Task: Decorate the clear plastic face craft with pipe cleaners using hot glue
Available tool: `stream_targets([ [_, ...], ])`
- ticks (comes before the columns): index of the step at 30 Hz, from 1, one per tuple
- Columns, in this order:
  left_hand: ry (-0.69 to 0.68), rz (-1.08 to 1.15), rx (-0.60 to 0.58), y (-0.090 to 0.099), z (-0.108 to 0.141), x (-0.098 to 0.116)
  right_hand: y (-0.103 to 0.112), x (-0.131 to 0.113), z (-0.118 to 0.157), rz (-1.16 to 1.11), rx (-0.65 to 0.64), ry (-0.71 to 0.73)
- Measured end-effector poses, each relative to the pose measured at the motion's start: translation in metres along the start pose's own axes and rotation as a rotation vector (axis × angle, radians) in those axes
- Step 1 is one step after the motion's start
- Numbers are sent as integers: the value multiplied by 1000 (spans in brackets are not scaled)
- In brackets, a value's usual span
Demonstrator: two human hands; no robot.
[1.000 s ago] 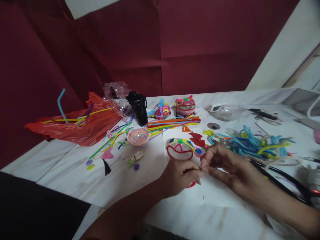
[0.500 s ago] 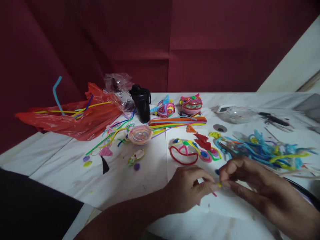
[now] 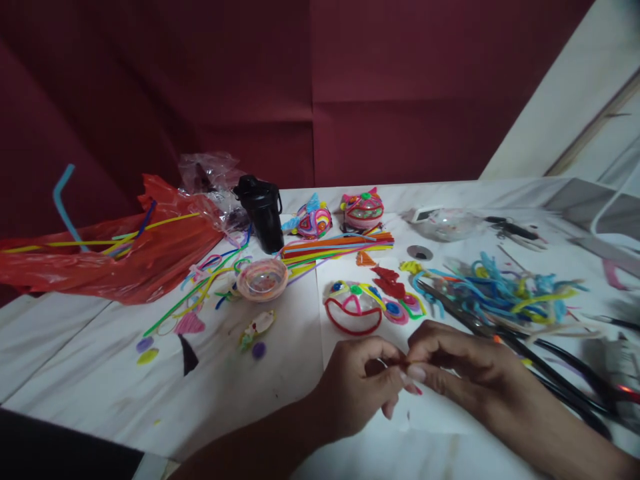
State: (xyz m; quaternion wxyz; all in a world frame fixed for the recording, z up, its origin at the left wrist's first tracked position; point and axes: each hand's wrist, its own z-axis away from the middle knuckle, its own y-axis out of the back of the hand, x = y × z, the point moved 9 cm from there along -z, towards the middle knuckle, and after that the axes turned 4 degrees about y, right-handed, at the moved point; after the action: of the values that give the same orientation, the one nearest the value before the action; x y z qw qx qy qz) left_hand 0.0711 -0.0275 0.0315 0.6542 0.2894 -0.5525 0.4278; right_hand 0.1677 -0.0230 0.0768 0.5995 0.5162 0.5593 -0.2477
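Note:
My left hand point(image 3: 357, 380) is closed in a pinch over the white sheet, a small pink tip point(image 3: 414, 389) poking out below its fingertips. My right hand point(image 3: 457, 367) pinches at the same spot, its thumb and forefinger meeting those of my left hand. What they grip between them is mostly hidden. Just beyond lies a face-like piece point(image 3: 354, 307) with a red curved outline, beside blue-and-pink coils point(image 3: 395, 312) and a red fuzzy piece point(image 3: 390, 283). Long-nosed pliers point(image 3: 475, 323) with black handles lie past my right hand.
A heap of blue and yellow pipe cleaners point(image 3: 515, 290) lies right. Further back are two decorated ornaments point(image 3: 313, 220), a pipe-cleaner bundle point(image 3: 340, 247), a black bottle point(image 3: 264, 217) and a small bowl point(image 3: 262, 280). A red plastic bag point(image 3: 125, 267) spreads at left.
The view has turned right, bringing more of the pliers and the table's right side into sight. My fingertips are closer together, and the yellow bit between them no longer shows clearly.

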Motion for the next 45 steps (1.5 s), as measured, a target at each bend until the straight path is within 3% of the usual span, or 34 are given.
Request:
stream_targets([
  [5,-21,-109,63,7,-2,1,5,5,-2,-69,47,7],
  [7,-116,-237,234,25,-2,11,11,10,-6,-132,68,-33],
  [10,-442,-522,611,54,9,42,26,17,-20,-166,87,-78],
  [13,-593,-749,788,66,10,48,38,21,-43,-104,44,-69],
  [18,-374,-890,754,77,-18,26,39,32,-87,88,-91,26],
  [24,-178,-847,676,82,-30,17,30,31,-120,517,-147,313],
  [29,-142,-826,664,86,-34,17,20,32,-126,598,-246,413],
  [35,-216,-715,693,91,-32,13,12,29,-128,631,-304,448],
  [45,-175,-674,657,91,-34,13,22,23,-126,516,-163,376],
])
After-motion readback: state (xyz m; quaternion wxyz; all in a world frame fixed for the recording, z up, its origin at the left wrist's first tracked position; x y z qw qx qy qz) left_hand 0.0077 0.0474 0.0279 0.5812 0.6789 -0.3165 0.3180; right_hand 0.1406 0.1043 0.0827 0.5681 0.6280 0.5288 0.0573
